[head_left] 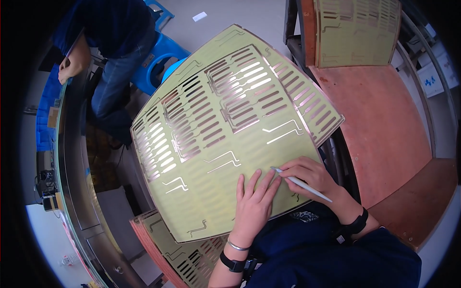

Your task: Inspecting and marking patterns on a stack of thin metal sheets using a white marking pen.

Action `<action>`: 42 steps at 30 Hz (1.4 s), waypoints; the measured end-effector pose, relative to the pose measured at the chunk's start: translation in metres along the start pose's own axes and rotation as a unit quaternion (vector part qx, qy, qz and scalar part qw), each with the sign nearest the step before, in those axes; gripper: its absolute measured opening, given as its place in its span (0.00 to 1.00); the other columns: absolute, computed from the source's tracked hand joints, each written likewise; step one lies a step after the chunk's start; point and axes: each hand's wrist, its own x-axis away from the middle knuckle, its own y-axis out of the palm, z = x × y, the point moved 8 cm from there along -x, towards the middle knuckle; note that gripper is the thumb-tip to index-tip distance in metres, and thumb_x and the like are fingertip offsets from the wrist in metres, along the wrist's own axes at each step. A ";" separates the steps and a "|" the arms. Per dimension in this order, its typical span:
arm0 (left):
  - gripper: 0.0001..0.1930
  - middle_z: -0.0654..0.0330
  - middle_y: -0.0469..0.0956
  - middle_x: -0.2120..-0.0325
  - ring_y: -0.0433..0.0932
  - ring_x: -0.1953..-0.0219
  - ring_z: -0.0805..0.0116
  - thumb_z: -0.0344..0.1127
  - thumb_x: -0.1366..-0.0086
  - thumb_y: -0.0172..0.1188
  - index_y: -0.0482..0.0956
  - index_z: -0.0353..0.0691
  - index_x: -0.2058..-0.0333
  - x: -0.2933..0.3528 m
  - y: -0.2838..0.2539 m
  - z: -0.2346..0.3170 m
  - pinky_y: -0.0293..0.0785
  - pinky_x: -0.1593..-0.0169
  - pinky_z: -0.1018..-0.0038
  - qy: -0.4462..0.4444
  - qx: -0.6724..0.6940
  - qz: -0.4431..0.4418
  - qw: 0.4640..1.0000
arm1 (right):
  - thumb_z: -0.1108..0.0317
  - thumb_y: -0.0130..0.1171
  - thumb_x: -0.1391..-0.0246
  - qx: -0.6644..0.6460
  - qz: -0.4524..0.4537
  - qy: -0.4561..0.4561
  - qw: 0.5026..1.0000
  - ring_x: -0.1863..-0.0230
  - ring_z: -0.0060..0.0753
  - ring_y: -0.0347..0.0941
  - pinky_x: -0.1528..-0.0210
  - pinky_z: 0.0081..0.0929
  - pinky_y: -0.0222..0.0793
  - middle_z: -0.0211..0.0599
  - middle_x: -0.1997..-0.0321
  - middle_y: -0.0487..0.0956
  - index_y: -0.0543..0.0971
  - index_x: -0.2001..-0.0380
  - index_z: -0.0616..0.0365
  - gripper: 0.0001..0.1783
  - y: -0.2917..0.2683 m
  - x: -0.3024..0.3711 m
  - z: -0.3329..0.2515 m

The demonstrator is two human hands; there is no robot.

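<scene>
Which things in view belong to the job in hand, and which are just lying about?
In use:
- pale green panel, under the left hand
- white pen-like tool, held in the right hand

Apparently just lying about:
- blue plastic stool
- small white flat piece
- blue bins

The person's two hands (254, 204) — one pale pen-like tool (308, 188) — two black wristbands (232, 263), one silver bracelet (237, 247).

Blue stool (168, 47), small white rectangle (200, 17), probably blue bins (45, 105)
</scene>
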 end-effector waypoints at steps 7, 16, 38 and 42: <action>0.27 0.64 0.67 0.40 0.65 0.40 0.56 0.26 0.45 0.56 0.73 0.50 0.43 0.001 0.006 -0.003 0.49 0.33 0.49 -0.005 -0.002 -0.004 1.000 | 0.79 0.66 0.61 0.023 0.015 -0.011 1.000 0.64 0.38 0.77 0.61 0.29 0.75 0.33 0.63 0.79 0.78 0.66 0.56 0.15 0.003 0.002 0.000; 0.23 0.62 0.71 0.43 0.66 0.41 0.54 0.25 0.44 0.56 0.76 0.48 0.48 -0.002 0.003 -0.003 0.50 0.34 0.51 -0.012 0.012 0.022 1.000 | 0.78 0.65 0.58 0.025 0.021 -0.011 0.999 0.62 0.37 0.77 0.60 0.29 0.76 0.34 0.62 0.80 0.78 0.66 0.56 0.13 0.004 0.005 0.003; 0.24 0.64 0.71 0.42 0.66 0.41 0.55 0.25 0.46 0.57 0.77 0.49 0.48 -0.001 0.002 -0.004 0.50 0.34 0.52 -0.011 0.028 0.034 0.999 | 0.75 0.63 0.53 0.027 0.005 0.039 0.999 0.57 0.37 0.78 0.56 0.30 0.76 0.32 0.59 0.80 0.79 0.61 0.56 0.13 0.006 -0.003 0.009; 0.24 0.63 0.71 0.42 0.66 0.41 0.55 0.25 0.46 0.56 0.77 0.49 0.48 -0.002 0.001 -0.003 0.50 0.34 0.52 -0.014 0.034 0.028 0.999 | 0.74 0.63 0.53 0.029 0.006 0.037 0.999 0.57 0.37 0.78 0.56 0.29 0.76 0.32 0.59 0.80 0.79 0.61 0.56 0.13 0.006 -0.003 0.009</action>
